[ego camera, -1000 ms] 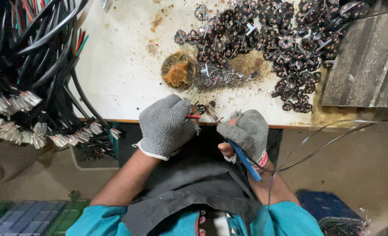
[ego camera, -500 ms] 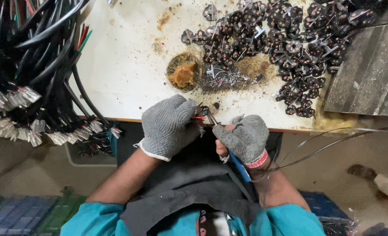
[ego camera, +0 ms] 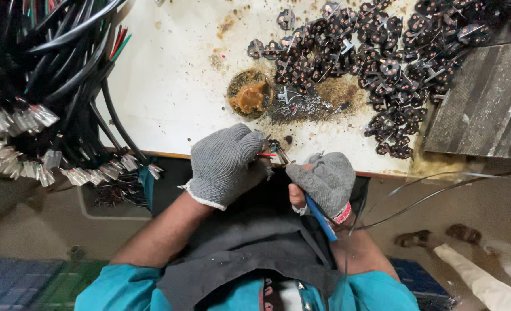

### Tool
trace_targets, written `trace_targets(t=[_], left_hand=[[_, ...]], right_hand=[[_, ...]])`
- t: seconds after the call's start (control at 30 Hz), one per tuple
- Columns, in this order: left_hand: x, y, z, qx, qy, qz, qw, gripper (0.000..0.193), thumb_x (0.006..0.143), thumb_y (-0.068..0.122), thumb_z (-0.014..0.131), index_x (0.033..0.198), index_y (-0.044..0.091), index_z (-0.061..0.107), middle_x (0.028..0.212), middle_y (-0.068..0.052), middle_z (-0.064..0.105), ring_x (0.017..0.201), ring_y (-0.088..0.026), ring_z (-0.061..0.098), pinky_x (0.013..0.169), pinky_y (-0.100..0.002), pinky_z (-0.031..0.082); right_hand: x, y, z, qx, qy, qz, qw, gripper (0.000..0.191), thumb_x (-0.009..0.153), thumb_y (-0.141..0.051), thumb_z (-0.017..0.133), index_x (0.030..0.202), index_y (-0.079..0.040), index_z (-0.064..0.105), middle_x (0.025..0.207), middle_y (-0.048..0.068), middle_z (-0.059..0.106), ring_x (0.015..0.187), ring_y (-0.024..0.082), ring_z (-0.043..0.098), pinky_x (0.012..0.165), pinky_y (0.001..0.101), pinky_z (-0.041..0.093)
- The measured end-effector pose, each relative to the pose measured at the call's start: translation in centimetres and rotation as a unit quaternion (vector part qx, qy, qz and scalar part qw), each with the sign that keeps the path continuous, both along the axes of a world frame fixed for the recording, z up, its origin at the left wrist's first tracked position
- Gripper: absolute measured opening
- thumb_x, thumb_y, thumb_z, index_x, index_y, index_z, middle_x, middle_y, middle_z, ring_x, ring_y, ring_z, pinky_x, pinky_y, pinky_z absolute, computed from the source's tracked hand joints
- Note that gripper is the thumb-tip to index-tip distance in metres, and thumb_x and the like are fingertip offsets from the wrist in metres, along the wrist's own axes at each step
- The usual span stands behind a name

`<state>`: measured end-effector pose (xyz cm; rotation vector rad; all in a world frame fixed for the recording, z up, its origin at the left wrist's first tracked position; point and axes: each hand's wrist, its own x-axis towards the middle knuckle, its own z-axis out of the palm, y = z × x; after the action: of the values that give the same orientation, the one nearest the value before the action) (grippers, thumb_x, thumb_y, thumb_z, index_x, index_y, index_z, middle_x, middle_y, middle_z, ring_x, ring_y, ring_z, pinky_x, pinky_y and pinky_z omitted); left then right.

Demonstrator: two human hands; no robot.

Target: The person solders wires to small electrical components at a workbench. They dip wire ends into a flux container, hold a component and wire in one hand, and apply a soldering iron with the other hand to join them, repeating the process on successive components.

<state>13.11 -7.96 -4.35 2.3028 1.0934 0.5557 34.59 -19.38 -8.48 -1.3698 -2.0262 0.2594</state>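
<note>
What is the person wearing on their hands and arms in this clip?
Both hands wear grey knitted work gloves. The left hand has a glove with a white cuff edge; the right hand has a glove with a red and white cuff. The forearms are uncovered, and teal short sleeves show near the shoulders.

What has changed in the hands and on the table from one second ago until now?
Very little. The left hand and right hand stay close together at the table edge, the left still pinching a small part with red wire, the right still gripping the blue-handled tool. Nothing was picked up or let go. The pile of dark parts, the brown paste tin and the cable bundle lie as before.
</note>
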Motion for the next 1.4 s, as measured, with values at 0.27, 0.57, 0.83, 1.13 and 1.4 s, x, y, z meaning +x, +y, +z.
trace_targets(t=[0.27,0.57,0.83,1.13,1.4], left_hand=[[-0.2,-0.1,0.1,-0.007,-0.005,0.001,1.000,0.021,0.070,0.019,0.078,0.086,0.017,0.065,0.076,-0.005,0.057,0.069,-0.028,0.063,0.059,-0.044,0.048],[-0.1,-0.1,-0.1,-0.008,-0.001,0.002,1.000,0.022,0.068,0.021,0.079,0.085,0.018,0.065,0.076,-0.005,0.058,0.069,-0.028,0.063,0.059,-0.044,0.048],[0.0,-0.2,0.0,0.002,0.009,0.002,1.000,0.023,0.067,0.021,0.080,0.085,0.018,0.066,0.077,-0.004,0.060,0.071,-0.027,0.065,0.059,-0.043,0.049],[-0.1,-0.2,0.0,0.013,0.012,0.001,1.000,0.027,0.064,0.023,0.079,0.087,0.016,0.066,0.077,-0.005,0.059,0.069,-0.029,0.063,0.058,-0.044,0.048],[0.1,-0.2,0.1,0.009,0.019,0.002,1.000,0.027,0.063,0.024,0.079,0.084,0.015,0.064,0.075,-0.006,0.058,0.067,-0.029,0.063,0.056,-0.044,0.048]], right_hand=[[-0.7,1.1,1.3,0.009,0.128,-0.052,0.990,0.021,0.091,-0.024,0.068,0.100,-0.007,0.074,0.076,0.007,0.063,0.070,0.029,0.061,0.071,0.0442,0.052],[-0.5,1.7,3.3,-0.088,0.155,-0.048,0.983,0.023,0.095,-0.026,0.067,0.104,-0.006,0.075,0.085,0.010,0.071,0.075,0.030,0.065,0.074,0.0420,0.051],[-0.4,1.5,3.1,-0.083,0.159,-0.065,0.982,0.020,0.097,-0.025,0.068,0.103,-0.007,0.075,0.094,0.011,0.074,0.082,0.030,0.068,0.079,0.0423,0.053],[-1.1,0.7,2.9,-0.026,0.253,-0.096,0.962,0.021,0.092,-0.024,0.065,0.097,-0.005,0.072,0.077,0.006,0.063,0.074,0.026,0.062,0.073,0.0396,0.053],[-1.0,0.8,1.4,0.035,0.126,-0.066,0.989,0.017,0.084,-0.021,0.068,0.093,-0.008,0.074,0.075,0.007,0.062,0.071,0.031,0.062,0.070,0.0448,0.051]])
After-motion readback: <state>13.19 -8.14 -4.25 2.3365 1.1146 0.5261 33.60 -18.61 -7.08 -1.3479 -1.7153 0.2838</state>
